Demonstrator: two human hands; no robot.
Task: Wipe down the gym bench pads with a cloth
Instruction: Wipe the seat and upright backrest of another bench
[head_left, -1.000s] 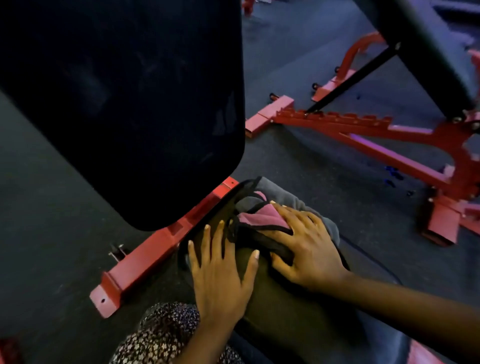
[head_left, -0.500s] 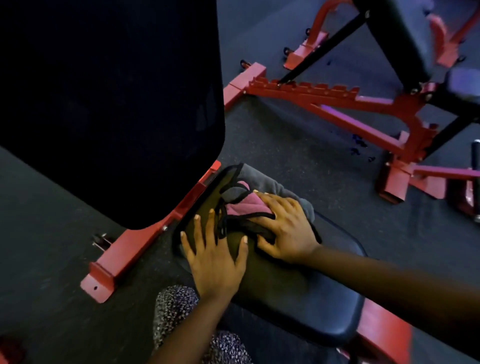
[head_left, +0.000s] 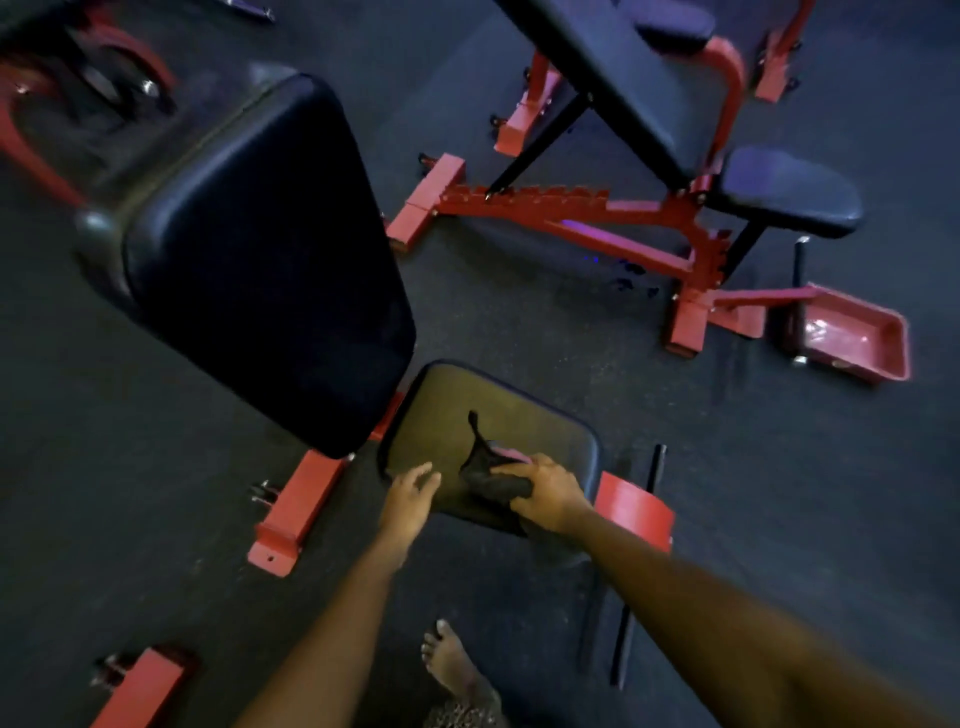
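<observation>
right hand (head_left: 548, 496) is clenching its grip around the dark crumpled cloth (head_left: 493, 483), fingers curled over the top of the bundle. a bit of pink fabric is showing at the fingertips. cloth is sitting on the near-right part of the black square padded seat surface (head_left: 457, 402), touching it, with one thin dark tail of fabric trailing up toward the middle of the surface.

left hand (head_left: 410, 499) is hanging over the near-left edge of the same surface, grip released, fingers loosely bent and holding nothing. can't tell whether it is touching the pad. the two hands are sitting near each other, not touching, cloth between them.

large black tilted back pad (head_left: 260, 249) is rising up-left of the seat, its lower end just beside the seat's far-left corner. red steel frame bar (head_left: 293, 512) is lying on the dark rubber floor (head_left: 130, 467) under that pad, left of the seat. curved red plate (head_left: 634, 506) is sticking out just beside the seat's right edge, behind the right wrist.

second red-framed bench (head_left: 597, 228) is standing well apart at upper right, its own black pads angled. person's bare foot (head_left: 452, 660) is standing on the floor below the seat, between the two forearms.
</observation>
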